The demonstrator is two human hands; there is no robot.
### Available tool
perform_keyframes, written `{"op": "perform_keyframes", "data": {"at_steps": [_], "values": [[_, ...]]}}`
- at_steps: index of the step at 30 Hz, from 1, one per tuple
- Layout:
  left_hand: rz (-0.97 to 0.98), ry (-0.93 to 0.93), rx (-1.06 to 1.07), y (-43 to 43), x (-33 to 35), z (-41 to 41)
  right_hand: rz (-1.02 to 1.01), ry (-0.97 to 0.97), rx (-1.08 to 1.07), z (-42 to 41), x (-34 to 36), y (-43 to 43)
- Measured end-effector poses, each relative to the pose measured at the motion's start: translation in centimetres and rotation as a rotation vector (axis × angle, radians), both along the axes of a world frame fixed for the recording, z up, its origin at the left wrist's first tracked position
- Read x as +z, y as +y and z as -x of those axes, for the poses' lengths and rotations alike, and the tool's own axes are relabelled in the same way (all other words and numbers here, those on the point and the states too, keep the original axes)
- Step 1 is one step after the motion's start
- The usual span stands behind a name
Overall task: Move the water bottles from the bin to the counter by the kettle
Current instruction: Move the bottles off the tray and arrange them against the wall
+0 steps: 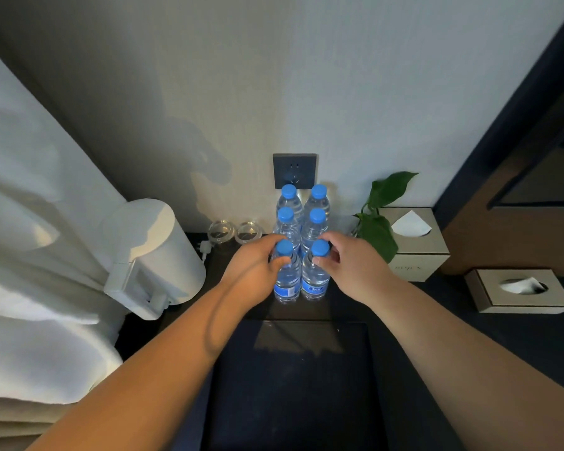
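Both hands grip bottle necks: left hand (pixel 254 265) has thumb and fingers closed around the neck of the front-left bottle (pixel 286 278) just under its blue cap; right hand (pixel 352 265) is closed the same way on the front-right bottle (pixel 315 276). Both bottles stand upright on the counter (pixel 437 294), bases down, touching side by side.

Remaining items, largest first:

- White curtain (pixel 36 222) fills the left edge, folds hanging beside the counter.
- Dark bin (pixel 290 385) sits directly below the hands, at the near edge of the counter; its interior is in shadow and no contents can be made out.
- White kettle (pixel 153 252), lid shut, stands left of the bottles, handle toward the camera, well apart from the left hand.
- Two tissue boxes on the right: a cube one (pixel 414 245) beside the bottles and a flat one (pixel 518 291) farther right.
- Four more bottles (pixel 302 216) stand upright in two pairs behind the held ones, making a two-by-three block running back to the wall.
- Green plant (pixel 381 222) between bottle block and cube tissue box.
- Wall socket (pixel 294 170) just above the rear pair.
- Two upturned clear glasses (pixel 235 232) between kettle and bottles, near the wall.
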State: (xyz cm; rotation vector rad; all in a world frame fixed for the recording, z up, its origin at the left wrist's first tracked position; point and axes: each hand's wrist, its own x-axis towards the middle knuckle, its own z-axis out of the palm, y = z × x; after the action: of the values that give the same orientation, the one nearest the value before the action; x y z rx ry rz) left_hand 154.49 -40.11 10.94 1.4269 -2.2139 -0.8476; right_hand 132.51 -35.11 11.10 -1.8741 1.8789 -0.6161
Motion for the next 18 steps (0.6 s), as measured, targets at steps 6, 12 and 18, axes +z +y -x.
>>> {"op": "perform_keyframes", "data": {"at_steps": [6,12,18], "values": [[-0.095,-0.040,-0.057,-1.0,0.4,0.1,-0.008,0.039,-0.002,-0.4,0.4,-0.9],[-0.045,-0.039,0.067,-0.9,0.9,0.6,-0.021,0.085,0.017,-0.2,0.4,-0.9],[0.081,-0.228,0.128,-0.3,1.3,1.2,-0.047,0.104,0.026,-0.2,1.0,-0.8]]}}
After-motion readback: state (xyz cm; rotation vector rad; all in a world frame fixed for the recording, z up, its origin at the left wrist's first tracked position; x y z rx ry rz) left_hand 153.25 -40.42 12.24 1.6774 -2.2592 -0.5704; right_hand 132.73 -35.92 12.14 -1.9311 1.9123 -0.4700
